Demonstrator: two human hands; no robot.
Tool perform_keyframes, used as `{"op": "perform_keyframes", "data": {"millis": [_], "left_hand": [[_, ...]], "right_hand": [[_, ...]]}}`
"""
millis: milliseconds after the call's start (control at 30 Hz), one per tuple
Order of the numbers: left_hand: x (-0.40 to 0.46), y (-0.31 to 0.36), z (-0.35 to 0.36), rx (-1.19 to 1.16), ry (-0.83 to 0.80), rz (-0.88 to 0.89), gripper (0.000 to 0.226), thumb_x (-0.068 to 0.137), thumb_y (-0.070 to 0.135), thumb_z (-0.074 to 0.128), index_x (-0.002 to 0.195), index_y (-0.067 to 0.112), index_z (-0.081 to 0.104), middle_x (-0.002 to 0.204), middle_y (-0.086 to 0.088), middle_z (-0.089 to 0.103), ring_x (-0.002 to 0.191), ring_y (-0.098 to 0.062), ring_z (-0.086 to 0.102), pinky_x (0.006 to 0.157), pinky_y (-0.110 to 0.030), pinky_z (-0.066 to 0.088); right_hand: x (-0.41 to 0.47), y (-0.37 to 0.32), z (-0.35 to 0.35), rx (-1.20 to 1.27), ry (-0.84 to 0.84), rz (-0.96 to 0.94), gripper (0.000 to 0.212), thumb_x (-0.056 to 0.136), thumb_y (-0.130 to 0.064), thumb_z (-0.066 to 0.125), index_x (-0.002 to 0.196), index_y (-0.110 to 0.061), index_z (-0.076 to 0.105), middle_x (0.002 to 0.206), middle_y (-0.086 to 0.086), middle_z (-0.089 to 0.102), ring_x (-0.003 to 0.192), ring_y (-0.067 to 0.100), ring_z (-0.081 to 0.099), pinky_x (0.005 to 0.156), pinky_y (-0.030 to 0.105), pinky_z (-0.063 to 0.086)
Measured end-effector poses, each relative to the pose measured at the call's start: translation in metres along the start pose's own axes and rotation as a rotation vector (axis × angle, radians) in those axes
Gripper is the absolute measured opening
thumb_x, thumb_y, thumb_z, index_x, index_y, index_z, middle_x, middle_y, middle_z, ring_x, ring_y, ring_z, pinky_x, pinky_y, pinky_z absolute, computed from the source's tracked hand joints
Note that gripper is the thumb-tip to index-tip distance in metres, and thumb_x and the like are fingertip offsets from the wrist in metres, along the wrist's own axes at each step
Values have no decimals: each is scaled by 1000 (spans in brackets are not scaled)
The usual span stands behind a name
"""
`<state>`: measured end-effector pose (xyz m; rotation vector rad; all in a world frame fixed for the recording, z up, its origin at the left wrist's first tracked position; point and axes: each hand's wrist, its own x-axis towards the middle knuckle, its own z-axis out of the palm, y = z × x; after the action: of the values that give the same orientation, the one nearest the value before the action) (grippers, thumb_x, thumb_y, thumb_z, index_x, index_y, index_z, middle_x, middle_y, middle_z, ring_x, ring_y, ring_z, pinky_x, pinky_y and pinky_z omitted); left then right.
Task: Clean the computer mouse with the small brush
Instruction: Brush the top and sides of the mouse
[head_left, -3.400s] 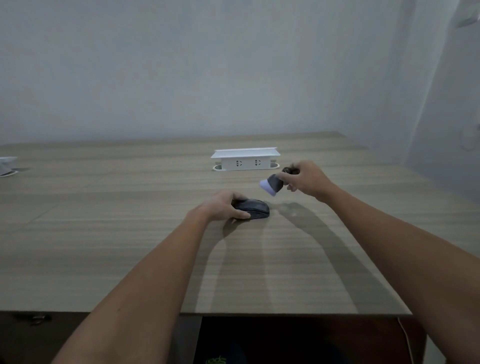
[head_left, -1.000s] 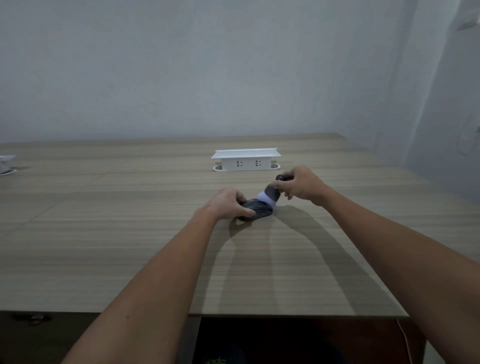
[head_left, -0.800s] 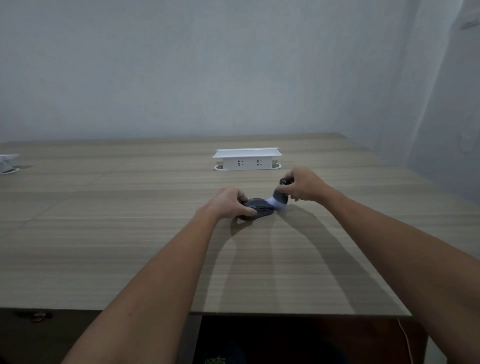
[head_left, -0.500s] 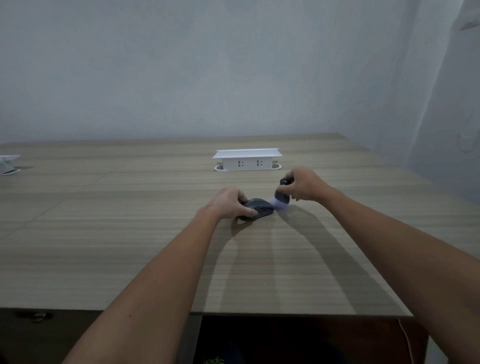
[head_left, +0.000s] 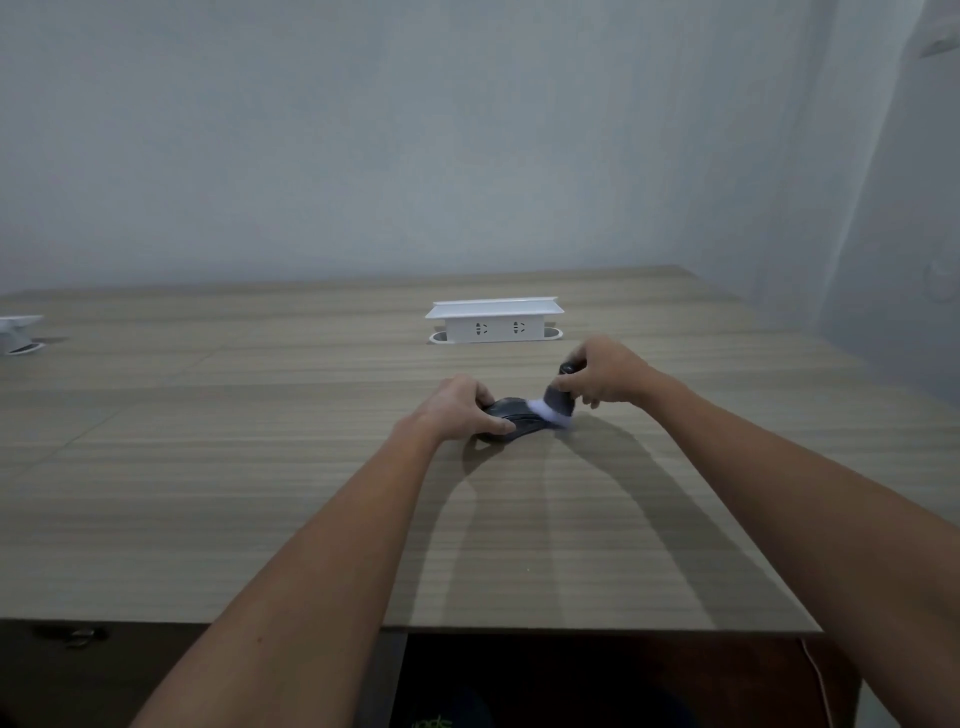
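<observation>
A dark computer mouse (head_left: 519, 417) lies on the wooden table (head_left: 260, 493), a little beyond the middle. My left hand (head_left: 457, 408) grips its left side and covers part of it. My right hand (head_left: 602, 371) holds a small brush (head_left: 557, 404) with a dark stubby handle and pale bristles. The bristles press against the mouse's right end, with the handle tilted up to the right.
A white pop-up socket box (head_left: 493, 322) stands on the table behind the hands. Another white fixture (head_left: 15, 332) sits at the far left edge. Pale walls close the back and right. The table's front edge (head_left: 571, 630) runs below my forearms.
My right hand brought the brush down from above onto the mouse, then stroked it toward the mouse's right end. My left hand has stayed on the mouse.
</observation>
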<state>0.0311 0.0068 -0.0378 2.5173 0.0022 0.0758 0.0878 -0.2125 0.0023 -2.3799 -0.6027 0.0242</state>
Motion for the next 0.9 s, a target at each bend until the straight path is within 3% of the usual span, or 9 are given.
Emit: {"op": "perform_keyframes", "data": {"millis": [67,200,333,467,533,633,733,900], "left_hand": [[0,0,0,1,-1,0,30,73,40,82,91,17,79,84,0,77,75,-12,63,63,-24,44],[2,-2,0,2,-5,6,28,74,40,81,90,17,79,79,0,75,69,-11,61,60,-24,43],[2,-3,2,-5,-9,24,28,73,39,82,88,16,80,82,-3,78,70,-13,64,67,-31,50],[4,-6,2,-12,-7,16,30,71,41,82,88,17,79,82,-4,78,71,-15,65,67,-33,51],[5,-7,2,-16,-9,17,31,70,42,82,88,17,79,82,-4,78,72,-17,66,67,-33,51],[4,-7,3,-25,-18,28,32,69,43,83,89,18,80,82,-1,78,83,-22,73,78,-40,57],[5,-8,3,-25,-25,27,33,69,45,82,88,19,79,82,-1,78,85,-25,73,81,-43,57],[5,-10,3,-48,-44,26,36,67,46,82,90,19,79,84,0,79,86,-23,74,86,-48,58]], "right_hand": [[1,-2,-3,-6,38,8,21,85,-10,69,79,10,70,62,11,62,40,8,54,39,15,45],[0,-11,-3,88,-17,-95,21,86,-15,70,67,-8,67,63,4,64,45,8,56,48,21,49],[5,-12,0,-68,15,-43,19,85,-11,68,70,0,67,57,7,60,35,4,52,37,15,42],[3,-14,2,121,30,-80,20,84,-13,70,65,-7,65,58,2,61,45,10,54,47,22,49],[1,-12,4,70,3,-57,20,83,-11,69,64,-6,64,58,3,61,45,12,55,45,22,48],[4,-12,5,-41,81,-22,21,78,-8,66,59,-2,57,53,8,51,44,19,46,46,24,41],[6,-16,6,57,89,-70,26,82,-14,69,71,9,63,60,11,58,43,14,52,45,22,46],[10,-21,14,-46,128,-9,22,78,-9,65,59,-1,57,57,12,51,54,25,49,51,29,39]]}}
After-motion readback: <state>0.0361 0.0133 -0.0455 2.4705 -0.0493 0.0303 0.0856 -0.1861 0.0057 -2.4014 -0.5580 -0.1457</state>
